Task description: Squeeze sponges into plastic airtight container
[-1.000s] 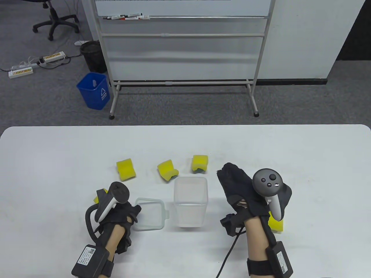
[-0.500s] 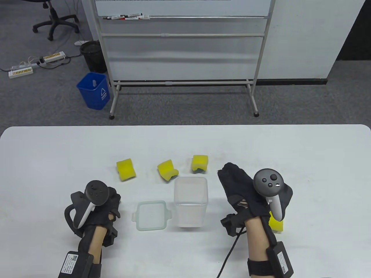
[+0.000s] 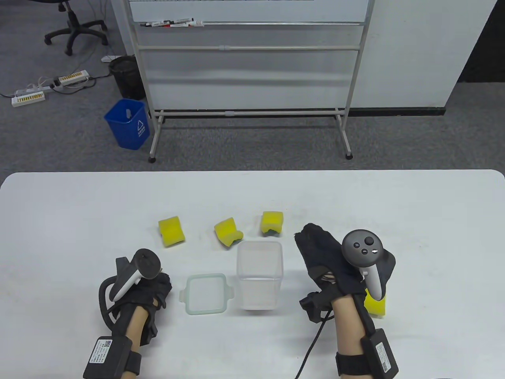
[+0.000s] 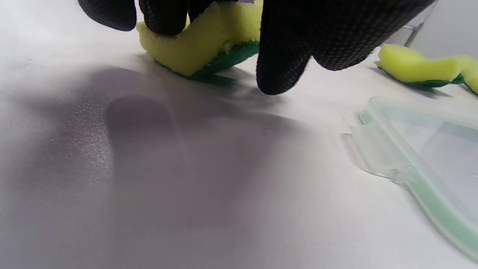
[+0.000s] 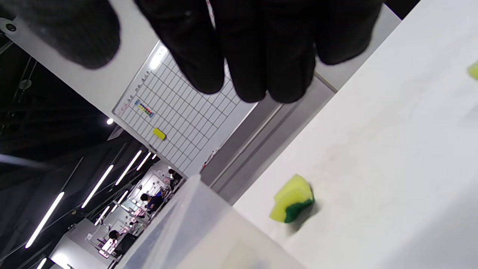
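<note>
your yellow foam sponge with the green scouring base [image 4: 209, 41] sits on the white worktop [image 3: 79, 221] left of the clear square plastic container [image 3: 259, 272], under your left hand [image 3: 144, 290], whose fingers [image 4: 280, 67] curl onto its top. it looks light and soft, so pinch across the yellow sides and it should crush small. the clear green-rimmed lid [image 3: 206, 294] lies between sponge and container. right of the container, your right hand [image 3: 331, 256] hovers, fingers extended, holding nothing.

Beyond the white rounded table [image 3: 79, 205] stand a wheeled metal-framed whiteboard [image 3: 248, 59], a blue plastic bin [image 3: 128, 124] and a black wastebasket [image 3: 126, 75].
</note>
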Tool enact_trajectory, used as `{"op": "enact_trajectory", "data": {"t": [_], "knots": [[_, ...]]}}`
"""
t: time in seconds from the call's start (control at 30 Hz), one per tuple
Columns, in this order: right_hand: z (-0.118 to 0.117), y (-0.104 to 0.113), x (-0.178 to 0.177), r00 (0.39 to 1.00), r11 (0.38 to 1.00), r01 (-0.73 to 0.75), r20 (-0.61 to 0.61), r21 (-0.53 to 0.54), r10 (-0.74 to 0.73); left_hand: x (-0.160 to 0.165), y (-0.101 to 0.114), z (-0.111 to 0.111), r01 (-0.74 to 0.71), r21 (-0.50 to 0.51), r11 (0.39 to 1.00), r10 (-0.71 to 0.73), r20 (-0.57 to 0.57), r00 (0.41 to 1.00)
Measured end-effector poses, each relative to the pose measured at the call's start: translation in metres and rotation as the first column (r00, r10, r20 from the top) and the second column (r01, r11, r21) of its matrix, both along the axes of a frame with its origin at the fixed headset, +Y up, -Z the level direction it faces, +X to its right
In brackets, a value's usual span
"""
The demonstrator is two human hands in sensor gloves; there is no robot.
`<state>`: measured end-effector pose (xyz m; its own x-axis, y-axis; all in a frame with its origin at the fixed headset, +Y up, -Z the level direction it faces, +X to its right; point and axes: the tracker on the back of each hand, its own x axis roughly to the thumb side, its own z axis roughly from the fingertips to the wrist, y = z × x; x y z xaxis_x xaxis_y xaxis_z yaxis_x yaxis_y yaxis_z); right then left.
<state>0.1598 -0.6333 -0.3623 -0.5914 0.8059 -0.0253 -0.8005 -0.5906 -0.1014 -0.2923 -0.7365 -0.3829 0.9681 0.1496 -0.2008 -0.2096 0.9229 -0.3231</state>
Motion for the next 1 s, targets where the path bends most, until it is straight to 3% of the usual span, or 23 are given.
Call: {"op": "enact_trajectory", "data": {"t": [0.17,0.3,0.43,0.53,0.63,0.73,0.83,0.93,1.0], "knots": [[0.000,0.000,-0.001,1.000,1.000,-0.007,0.000,-0.003,0.007,-0.005,0.003,-0.001,-0.011,0.076,0.997,0.015,-0.041,0.999],[0.001,0.003,-0.003,1.000,1.000,-0.008,-0.002,0.012,0.008,-0.008,0.023,0.004,-0.115,0.166,0.979,0.121,-0.028,0.992],[0.004,0.008,-0.007,1.000,0.999,-0.003,-0.006,0.047,0.004,-0.002,0.056,0.015,-0.350,0.362,0.864,0.353,0.058,0.934],[0.007,0.013,-0.013,1.000,0.997,-0.004,-0.017,0.081,0.006,0.014,0.073,0.021,-0.602,0.399,0.691,0.546,0.257,0.797],[0.010,0.017,-0.022,0.999,0.990,0.014,-0.049,0.139,-0.008,0.041,0.086,0.021,-0.802,0.300,0.516,0.689,0.411,0.597],[0.013,0.020,-0.033,0.996,0.980,0.026,-0.086,0.197,-0.009,0.071,0.100,0.018,-0.866,0.239,0.439,0.708,0.502,0.497],[0.016,0.021,-0.047,0.994,0.967,-0.029,-0.095,0.254,0.055,0.103,0.114,0.019,-0.900,0.171,0.400,0.717,0.553,0.424],[0.019,0.021,-0.055,0.991,0.952,-0.075,-0.088,0.297,0.105,0.132,0.125,0.025,-0.920,0.125,0.370,0.719,0.589,0.369],[0.020,0.021,-0.057,0.992,0.951,-0.019,-0.116,0.308,0.057,0.147,0.130,0.030,-0.927,0.110,0.358,0.704,0.620,0.346]]}}
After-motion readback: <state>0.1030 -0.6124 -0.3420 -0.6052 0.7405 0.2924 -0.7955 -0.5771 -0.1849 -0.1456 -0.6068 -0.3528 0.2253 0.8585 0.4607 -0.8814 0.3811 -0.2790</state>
